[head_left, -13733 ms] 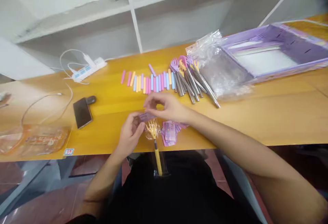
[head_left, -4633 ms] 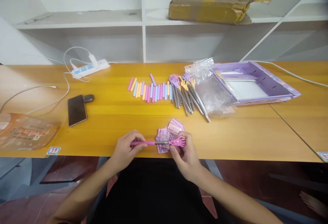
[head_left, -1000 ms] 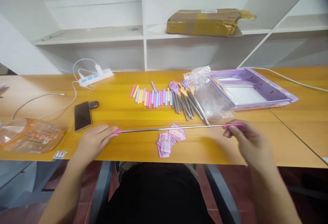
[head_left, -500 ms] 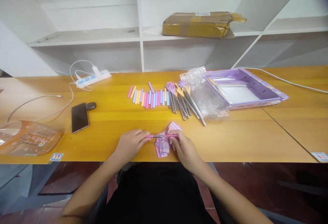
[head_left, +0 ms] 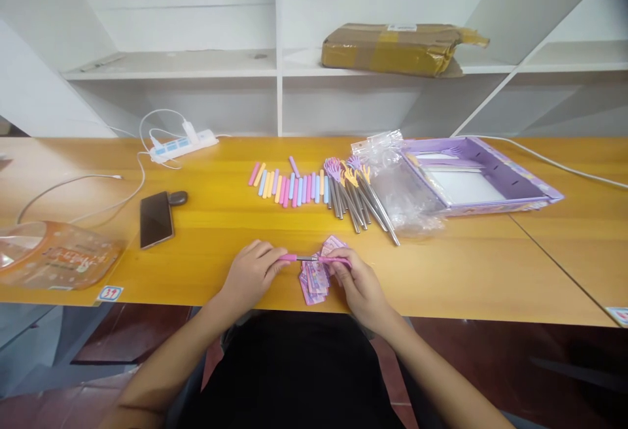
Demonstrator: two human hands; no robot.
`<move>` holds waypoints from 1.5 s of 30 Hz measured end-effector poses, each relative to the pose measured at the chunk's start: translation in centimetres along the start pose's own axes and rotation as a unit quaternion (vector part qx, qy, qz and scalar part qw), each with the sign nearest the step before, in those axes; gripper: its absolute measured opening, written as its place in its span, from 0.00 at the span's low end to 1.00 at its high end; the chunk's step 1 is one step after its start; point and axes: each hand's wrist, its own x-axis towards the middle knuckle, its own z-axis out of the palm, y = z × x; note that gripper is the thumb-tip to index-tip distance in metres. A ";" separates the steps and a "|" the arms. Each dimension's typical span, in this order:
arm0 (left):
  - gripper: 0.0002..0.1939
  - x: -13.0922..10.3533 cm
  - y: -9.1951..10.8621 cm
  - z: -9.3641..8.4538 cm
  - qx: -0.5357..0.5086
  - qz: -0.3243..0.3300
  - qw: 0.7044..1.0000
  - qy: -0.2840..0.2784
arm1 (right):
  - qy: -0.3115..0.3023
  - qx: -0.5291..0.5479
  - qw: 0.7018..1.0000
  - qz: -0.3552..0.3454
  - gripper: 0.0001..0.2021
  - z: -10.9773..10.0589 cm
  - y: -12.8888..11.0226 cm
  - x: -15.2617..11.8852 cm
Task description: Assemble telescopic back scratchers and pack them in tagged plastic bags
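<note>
A back scratcher (head_left: 308, 258) with a pink handle, a short metal shaft and a pink head is held level between my two hands. My left hand (head_left: 251, 273) is closed around the pink handle. At the other end, the fingers of my right hand (head_left: 362, 286) pinch the pink head, partly covering it. Below the scratcher lies an untidy stack of pink and purple printed cards (head_left: 316, 280). Farther back, pink, yellow, blue and purple handle sleeves (head_left: 289, 188) form a row. Beside them is a pile of metal-shafted back scratchers (head_left: 354, 199) with purple, pink and yellow heads.
A clear plastic bag (head_left: 409, 200) lies against a purple open box (head_left: 495, 210) on the right. To the left are a phone (head_left: 156, 220), a power strip (head_left: 184, 146) with cables and an orange bag (head_left: 63, 256). A taped carton (head_left: 392, 50) rests on the shelf.
The camera view has turned slightly, so the table items appear farther right. Both hands keep hold of the back scratcher, and its pink head now tilts a little downward at the right.
</note>
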 end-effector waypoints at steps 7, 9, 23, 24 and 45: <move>0.17 -0.4 1.2 -0.3 0.052 -0.008 0.998 0.029 | 0.039 0.007 0.999 -0.012 0.13 0.7 -0.3 -0.5; 0.18 -0.5 1.6 -0.5 0.051 0.001 0.998 0.025 | 0.048 0.012 0.999 -0.021 0.13 0.9 -0.5 -0.8; 0.15 0.0 -1.9 -5.7 0.139 -0.022 0.988 0.068 | 0.119 -0.112 0.987 -0.002 0.19 -4.8 -0.1 -0.6; 0.17 -0.6 -3.5 -7.1 0.143 -0.028 0.987 0.068 | 0.122 -0.111 0.986 0.009 0.20 -7.2 0.8 -0.6; 0.19 -8.6 -11.6 -9.2 0.051 -0.125 0.991 0.016 | 0.182 -0.244 0.942 0.139 0.32 -18.7 7.5 -4.0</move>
